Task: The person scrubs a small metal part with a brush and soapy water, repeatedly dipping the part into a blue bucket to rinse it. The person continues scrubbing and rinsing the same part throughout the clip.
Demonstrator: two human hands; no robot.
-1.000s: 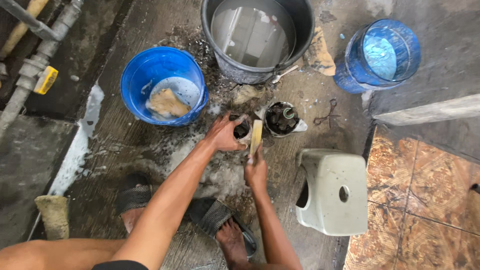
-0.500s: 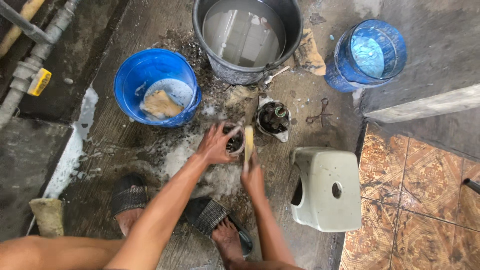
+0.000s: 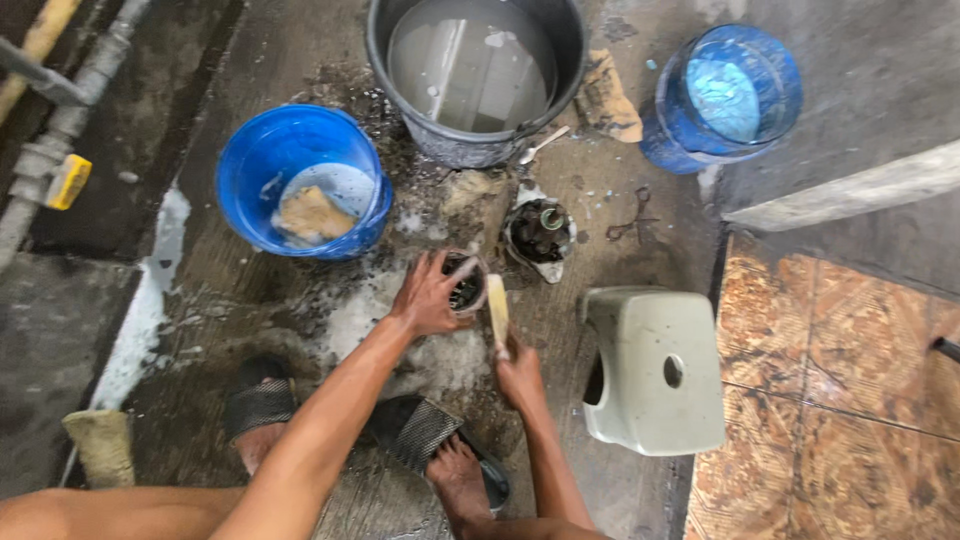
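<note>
1. Small dirty round part (image 3: 465, 290) sits on the wet concrete floor (image 3: 250, 300), in the foam patch between the blue basin (image 3: 300, 180) and the stool (image 3: 655, 370); grime shows, so scrubbing looks unfinished.
2. Left hand (image 3: 428, 298) clasps it; right hand (image 3: 520, 375) grips a pale brush (image 3: 497, 312) upright beside it.
3. A second blackened piece (image 3: 540, 232) waits near the grey bucket (image 3: 470, 75).
4. Tiled floor (image 3: 830, 400) lies along the concrete's right edge.

Buckets: three, namely a grey bucket (image 3: 470, 75), a blue bucket (image 3: 300, 180) and a blue tub (image 3: 725, 95)
Stools: one grey stool (image 3: 655, 370)
Sandals: two (image 3: 262, 400) (image 3: 425, 430)
Hands: two, the left hand (image 3: 430, 295) and the right hand (image 3: 520, 375)
Brushes: one (image 3: 497, 310)
</note>
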